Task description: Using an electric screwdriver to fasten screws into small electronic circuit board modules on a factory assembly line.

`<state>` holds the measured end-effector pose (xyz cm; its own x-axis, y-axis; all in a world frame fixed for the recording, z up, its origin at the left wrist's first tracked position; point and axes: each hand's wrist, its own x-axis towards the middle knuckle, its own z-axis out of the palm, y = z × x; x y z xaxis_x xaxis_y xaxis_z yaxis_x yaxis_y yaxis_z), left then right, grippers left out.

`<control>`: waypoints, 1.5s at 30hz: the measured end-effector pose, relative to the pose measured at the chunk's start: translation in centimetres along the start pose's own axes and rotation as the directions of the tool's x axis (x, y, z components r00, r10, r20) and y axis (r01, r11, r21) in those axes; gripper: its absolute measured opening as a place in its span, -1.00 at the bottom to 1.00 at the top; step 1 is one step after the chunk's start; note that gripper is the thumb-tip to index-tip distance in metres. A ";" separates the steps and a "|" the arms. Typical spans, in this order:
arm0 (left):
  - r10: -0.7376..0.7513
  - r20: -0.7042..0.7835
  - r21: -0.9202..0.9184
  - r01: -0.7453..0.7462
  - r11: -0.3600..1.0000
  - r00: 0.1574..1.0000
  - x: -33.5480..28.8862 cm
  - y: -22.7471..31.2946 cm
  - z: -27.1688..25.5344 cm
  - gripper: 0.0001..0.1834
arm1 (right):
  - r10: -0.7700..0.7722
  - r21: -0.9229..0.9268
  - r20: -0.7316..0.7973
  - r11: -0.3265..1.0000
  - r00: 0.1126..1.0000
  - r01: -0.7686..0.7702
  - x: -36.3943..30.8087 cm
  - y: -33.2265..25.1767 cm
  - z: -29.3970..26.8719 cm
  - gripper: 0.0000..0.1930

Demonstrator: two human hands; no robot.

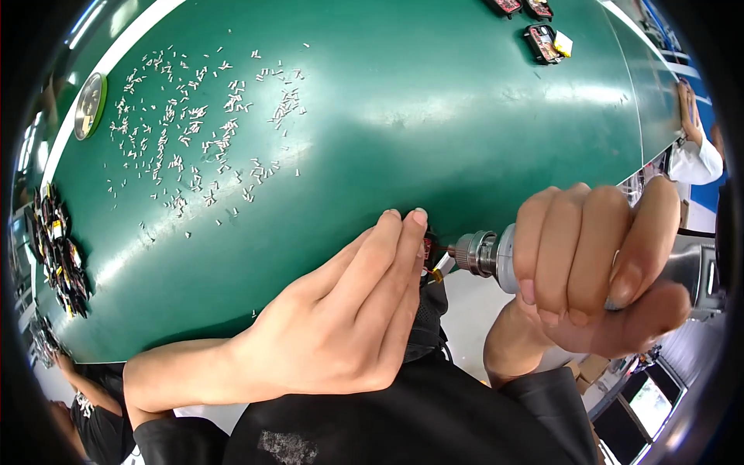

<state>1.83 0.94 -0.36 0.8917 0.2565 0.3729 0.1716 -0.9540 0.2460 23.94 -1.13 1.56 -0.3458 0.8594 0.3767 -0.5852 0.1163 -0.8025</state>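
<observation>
In my right hand [593,256] is a powered screwdriver [479,253], the fingers wrapped round its pale body. Its metal nose and bit point left, at a small black case [427,246] with a reddish circuit board inside. Most of that case is hidden behind the fingers of my left hand [333,318], which are pressed together along it and hold it near the table's front edge. A small yellow piece [436,274] shows just below the case. Whether the bit touches a screw cannot be made out.
Many small silvery screws [194,128] lie scattered over the green table [403,147]. At far left stands a round green-rimmed dish [91,107], with a heap of black cases [60,256] nearer. More open cases [544,45] lie at the back right. Other people's hands [687,112] appear at both sides.
</observation>
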 end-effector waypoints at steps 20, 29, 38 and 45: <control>-0.104 -0.012 -0.076 0.103 0.992 0.994 -4.2 -0.4 -4.0 -0.62 | -0.262 0.335 0.057 0.914 0.963 0.229 2.3 -0.7 0.8 -0.78; -0.672 -0.568 0.484 0.853 0.193 0.475 -22.5 -11.4 -16.4 -0.66 | -0.214 0.385 -0.395 0.845 0.893 0.373 -0.4 1.5 1.5 -0.74; -0.606 -0.094 0.067 0.613 0.787 0.790 -10.9 -0.1 -8.2 -0.65 | -0.092 0.400 -0.395 0.879 0.914 0.261 -1.5 4.7 1.1 -0.80; -0.476 -0.056 0.122 0.480 0.869 0.877 -10.1 2.0 -5.1 -0.69 | -0.085 0.411 -0.375 0.877 0.923 0.248 -2.4 4.2 1.3 -0.81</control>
<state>-8.98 -2.78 0.91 0.6771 0.6882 0.2605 0.6278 -0.7249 0.2834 21.35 -3.39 -2.10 0.0058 0.9701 0.2427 -0.9005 0.1106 -0.4205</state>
